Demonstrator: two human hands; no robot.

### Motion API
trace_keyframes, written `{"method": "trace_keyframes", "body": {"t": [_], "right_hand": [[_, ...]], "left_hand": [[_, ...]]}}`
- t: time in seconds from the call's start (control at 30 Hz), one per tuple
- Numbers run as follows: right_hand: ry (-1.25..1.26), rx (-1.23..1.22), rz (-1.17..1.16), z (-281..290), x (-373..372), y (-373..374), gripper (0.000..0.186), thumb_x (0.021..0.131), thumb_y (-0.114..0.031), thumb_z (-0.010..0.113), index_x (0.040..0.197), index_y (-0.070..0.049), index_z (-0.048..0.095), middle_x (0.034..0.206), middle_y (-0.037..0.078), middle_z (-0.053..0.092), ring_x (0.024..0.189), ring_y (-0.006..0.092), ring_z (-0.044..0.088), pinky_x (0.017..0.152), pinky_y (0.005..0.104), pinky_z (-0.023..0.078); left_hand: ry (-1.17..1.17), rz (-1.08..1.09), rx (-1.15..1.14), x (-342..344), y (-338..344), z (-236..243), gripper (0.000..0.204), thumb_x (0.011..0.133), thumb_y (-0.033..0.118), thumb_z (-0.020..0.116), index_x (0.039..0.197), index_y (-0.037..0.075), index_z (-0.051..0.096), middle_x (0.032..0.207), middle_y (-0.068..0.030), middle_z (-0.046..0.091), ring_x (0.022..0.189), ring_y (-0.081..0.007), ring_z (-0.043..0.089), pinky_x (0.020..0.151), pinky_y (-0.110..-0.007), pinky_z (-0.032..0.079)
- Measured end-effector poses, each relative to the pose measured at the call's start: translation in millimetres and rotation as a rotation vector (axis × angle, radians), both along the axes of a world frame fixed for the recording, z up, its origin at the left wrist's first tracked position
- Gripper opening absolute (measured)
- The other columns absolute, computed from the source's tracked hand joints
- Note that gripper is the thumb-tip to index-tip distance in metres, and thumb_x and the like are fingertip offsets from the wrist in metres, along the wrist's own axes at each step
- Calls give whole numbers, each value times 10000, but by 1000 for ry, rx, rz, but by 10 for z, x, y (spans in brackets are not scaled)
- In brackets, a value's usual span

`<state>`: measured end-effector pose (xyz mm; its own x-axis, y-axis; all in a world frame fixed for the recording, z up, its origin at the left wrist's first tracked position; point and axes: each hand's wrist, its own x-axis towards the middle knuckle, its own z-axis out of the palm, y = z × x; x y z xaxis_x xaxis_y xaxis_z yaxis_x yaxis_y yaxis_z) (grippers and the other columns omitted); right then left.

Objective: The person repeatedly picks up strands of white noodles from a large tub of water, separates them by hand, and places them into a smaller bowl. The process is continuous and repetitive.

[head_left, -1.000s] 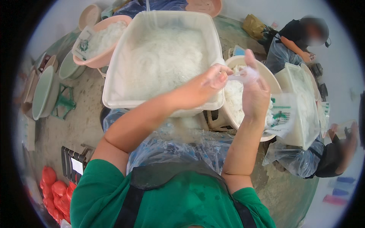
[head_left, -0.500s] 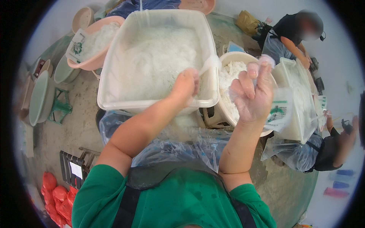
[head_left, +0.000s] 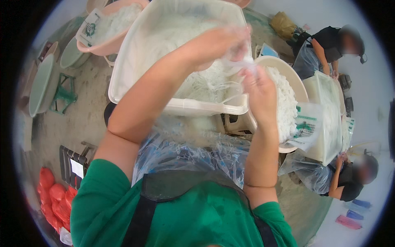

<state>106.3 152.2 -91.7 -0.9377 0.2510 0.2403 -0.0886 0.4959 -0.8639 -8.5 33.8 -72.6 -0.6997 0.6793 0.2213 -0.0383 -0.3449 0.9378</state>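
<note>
A thin clear plastic bag [head_left: 235, 66] is pinched between both hands above the front right corner of a large white tub [head_left: 197, 108] filled with white noodles. My left hand [head_left: 216, 43] is closed on the bag's upper edge. My right hand [head_left: 257, 88] grips its lower right side. The bag looks crumpled; what it holds is unclear. To the right stands a round cream basin [head_left: 294, 84] heaped with white noodle bundles.
A pink basin [head_left: 108, 43] of noodles sits at the upper left, green basins [head_left: 39, 84] and a green stool [head_left: 63, 94] on the floor left. Red bags [head_left: 53, 201] lie lower left. Two other people work on the right beside another white tub [head_left: 327, 119].
Both hands have come together and risen over the tub's corner. Half a second ago my right hand's fingers were spread apart; now both hands grip the clear bag.
</note>
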Motion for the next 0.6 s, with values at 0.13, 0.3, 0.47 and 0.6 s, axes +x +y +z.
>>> {"method": "trace_keyframes", "body": {"t": [0.13,0.3,0.47,0.6], "right_hand": [[154,101,-7,22,-350,151,122,872,-150,523,875,-40,575,685,75,554,666,114,506,597,278,413],[-381,815,-44,-763,-789,903,101,851,-135,533,863,-43,573,722,85,594,674,127,557,612,298,445],[208,323,-279,-588,-1204,677,190,858,-159,531,989,-28,573,867,80,616,692,160,595,626,277,474],[-271,780,186,-1228,-1479,449,303,799,-195,623,1092,-145,562,1013,79,604,893,251,598,724,377,485]], "left_hand": [[-33,-426,-18,-64,-346,-75,327,903,357,488,899,31,524,686,-7,451,596,-90,411,542,-228,352],[-265,33,757,-819,-836,75,243,920,245,465,707,131,435,604,32,365,497,-79,328,448,-231,267],[-516,572,191,-1293,-919,-1091,148,865,190,491,813,54,515,667,5,420,555,-96,368,525,-220,307],[76,742,-655,-1206,-497,-1991,302,922,302,414,873,25,525,784,-77,584,692,-264,551,634,-390,425]]}}
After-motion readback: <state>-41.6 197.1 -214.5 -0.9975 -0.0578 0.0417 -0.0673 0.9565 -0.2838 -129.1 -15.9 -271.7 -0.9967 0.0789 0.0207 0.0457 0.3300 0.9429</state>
